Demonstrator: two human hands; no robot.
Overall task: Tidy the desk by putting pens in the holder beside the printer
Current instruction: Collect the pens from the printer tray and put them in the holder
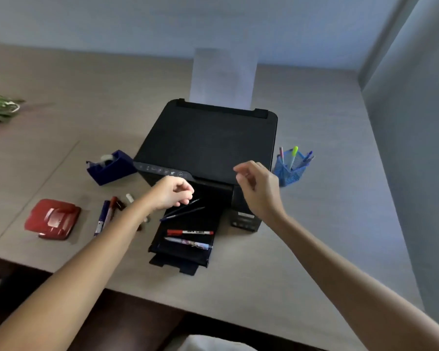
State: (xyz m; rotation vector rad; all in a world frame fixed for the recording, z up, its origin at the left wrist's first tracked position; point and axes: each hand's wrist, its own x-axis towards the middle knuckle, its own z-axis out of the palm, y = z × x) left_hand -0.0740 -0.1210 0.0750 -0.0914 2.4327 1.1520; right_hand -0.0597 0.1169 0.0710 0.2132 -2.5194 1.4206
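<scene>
The person's left hand (174, 192) hovers with fingers curled loosely, gripping nothing, just above two dark pens (181, 211) that lie crossed on the printer's output tray (162, 245); the right hand (259, 187) hangs half open and empty at the printer's front edge. The blue mesh holder (290, 171) stands at three o'clock from the black printer (208, 143), just beside it, already bearing several pens. On the tray's near end lie a red marker (190, 232) and a pale patterned pen (188, 243); more markers (107, 214) rest on the desk (314, 236) at nine o'clock from the tray. The risk from here is that a pinch on the crossed pens could catch only one and roll the other off the sloping tray, or nudge it into the printer's slot. The light holder might tip if pens are dropped in hard. The marker's white label carries print, seemingly too blurred to read.
</scene>
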